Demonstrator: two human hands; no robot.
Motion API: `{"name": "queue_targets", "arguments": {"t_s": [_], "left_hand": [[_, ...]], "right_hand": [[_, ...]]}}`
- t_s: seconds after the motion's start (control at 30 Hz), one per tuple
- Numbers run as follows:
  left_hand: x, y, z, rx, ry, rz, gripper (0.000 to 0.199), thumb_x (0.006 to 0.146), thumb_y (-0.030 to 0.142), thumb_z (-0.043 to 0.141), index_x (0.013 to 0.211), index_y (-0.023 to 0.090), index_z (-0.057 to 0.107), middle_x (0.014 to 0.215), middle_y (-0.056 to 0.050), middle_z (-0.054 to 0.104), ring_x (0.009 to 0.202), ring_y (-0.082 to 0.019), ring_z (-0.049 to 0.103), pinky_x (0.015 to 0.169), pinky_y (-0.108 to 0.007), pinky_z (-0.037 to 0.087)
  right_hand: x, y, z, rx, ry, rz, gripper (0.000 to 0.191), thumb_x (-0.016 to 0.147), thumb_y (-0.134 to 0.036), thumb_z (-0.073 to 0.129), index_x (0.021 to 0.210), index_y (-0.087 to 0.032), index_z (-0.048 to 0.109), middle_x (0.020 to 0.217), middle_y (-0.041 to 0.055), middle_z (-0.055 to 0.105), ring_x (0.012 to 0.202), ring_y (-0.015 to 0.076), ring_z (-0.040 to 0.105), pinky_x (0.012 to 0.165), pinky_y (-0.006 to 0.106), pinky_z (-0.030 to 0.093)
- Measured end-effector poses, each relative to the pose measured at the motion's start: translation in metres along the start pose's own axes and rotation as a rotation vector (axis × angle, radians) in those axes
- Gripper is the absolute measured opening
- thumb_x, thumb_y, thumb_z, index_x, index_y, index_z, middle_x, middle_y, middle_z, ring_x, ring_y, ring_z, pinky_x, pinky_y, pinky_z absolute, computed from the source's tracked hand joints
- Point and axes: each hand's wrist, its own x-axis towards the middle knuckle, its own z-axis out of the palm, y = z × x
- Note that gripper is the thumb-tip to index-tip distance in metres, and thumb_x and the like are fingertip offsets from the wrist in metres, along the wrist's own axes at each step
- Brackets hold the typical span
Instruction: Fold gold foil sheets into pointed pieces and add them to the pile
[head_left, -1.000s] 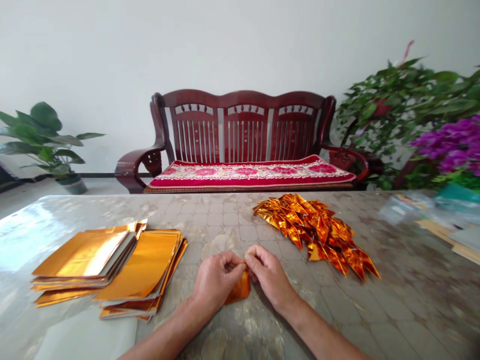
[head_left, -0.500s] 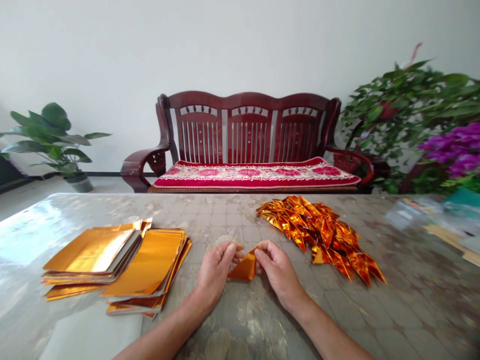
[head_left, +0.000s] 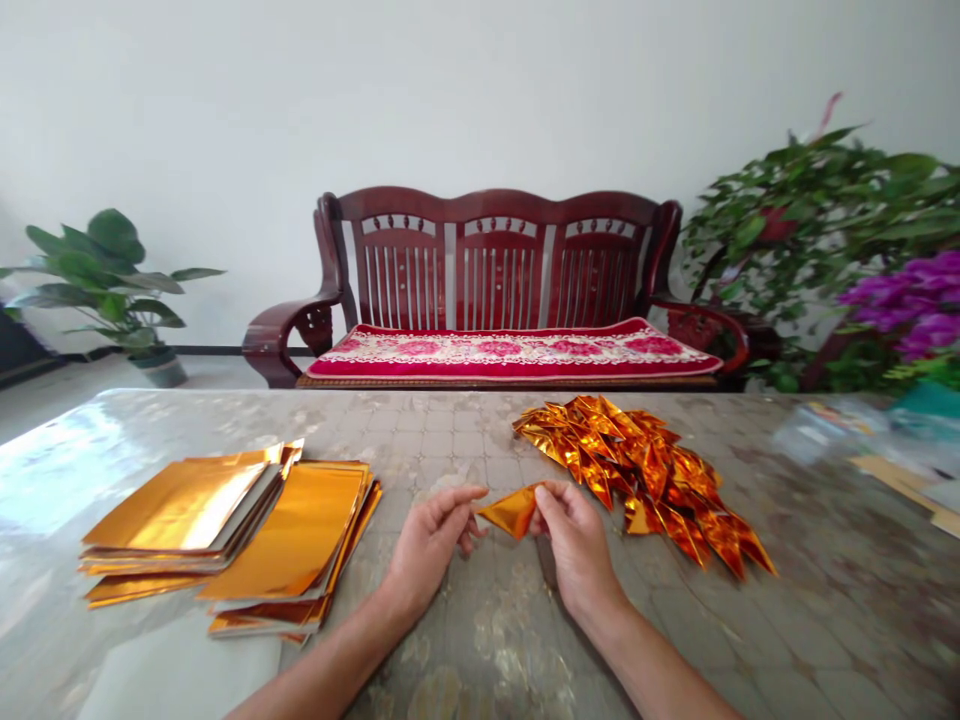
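Between thumb and fingers, my right hand [head_left: 576,540] pinches a folded piece of gold foil paper [head_left: 513,513] by its right end. The piece is a small pointed shape, held just above the table. My left hand [head_left: 435,535] is at its left tip, index finger stretched out and fingers apart; whether a fingertip touches the tip I cannot tell. Right of my hands lies a heap of folded gold foil pieces [head_left: 652,470]. On the left are two stacks of flat gold foil sheets, one stack [head_left: 180,500] behind and left of the other stack [head_left: 292,530].
The patterned table [head_left: 442,440] carries a pale sheet [head_left: 187,670] at front left. Plastic bags [head_left: 825,430] and a strip of cardboard [head_left: 900,480] lie at the right edge. Beyond stand a wooden bench [head_left: 495,270], a potted plant [head_left: 120,270] and purple flowers [head_left: 907,300].
The foil piece has moved slightly up and right with my right hand and turned, its tip now pointing left. My left fingers have spread and come away from it.
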Motion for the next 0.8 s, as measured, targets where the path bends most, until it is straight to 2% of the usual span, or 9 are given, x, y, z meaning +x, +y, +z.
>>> {"name": "queue_targets", "arguments": {"t_s": [0.2,0.33,0.6,0.8], "left_hand": [[0.001,-0.005,-0.001,0.041,0.005,0.067,0.022,0.074,0.027,0.066,0.091,0.017,0.077,0.074,-0.002,0.072,0.058,-0.012,0.061,0.059,-0.023,0.051],[0.001,-0.003,-0.005,0.103,0.004,0.156,0.018,0.076,0.023,0.067,0.090,0.019,0.078,0.072,-0.001,0.071,0.058,-0.012,0.062,0.059,-0.022,0.051],[0.000,0.002,-0.015,0.373,-0.109,0.436,0.017,0.081,0.017,0.066,0.092,0.024,0.078,0.079,-0.001,0.075,0.073,-0.014,0.066,0.071,-0.022,0.050],[0.002,-0.005,-0.015,0.383,-0.026,0.362,0.008,0.081,0.019,0.066,0.079,0.020,0.073,0.073,0.000,0.071,0.067,-0.013,0.064,0.064,-0.021,0.048]], "right_hand": [[-0.002,-0.002,0.002,0.025,0.028,0.006,0.029,0.074,-0.045,0.072,0.083,-0.020,0.060,0.064,-0.0030,0.059,0.056,0.0142,0.053,0.053,0.026,0.046],[-0.004,-0.003,0.003,0.038,0.022,0.014,0.029,0.074,-0.044,0.072,0.083,-0.019,0.060,0.065,-0.0029,0.060,0.056,0.0135,0.053,0.052,0.025,0.045],[-0.004,-0.002,0.004,0.045,0.015,0.039,0.031,0.070,-0.045,0.075,0.079,-0.019,0.061,0.063,-0.0028,0.060,0.056,0.0142,0.054,0.052,0.025,0.045],[-0.006,-0.003,0.004,0.031,-0.036,0.054,0.030,0.073,-0.046,0.072,0.081,-0.021,0.060,0.061,-0.0034,0.058,0.054,0.0138,0.052,0.051,0.025,0.044]]}}
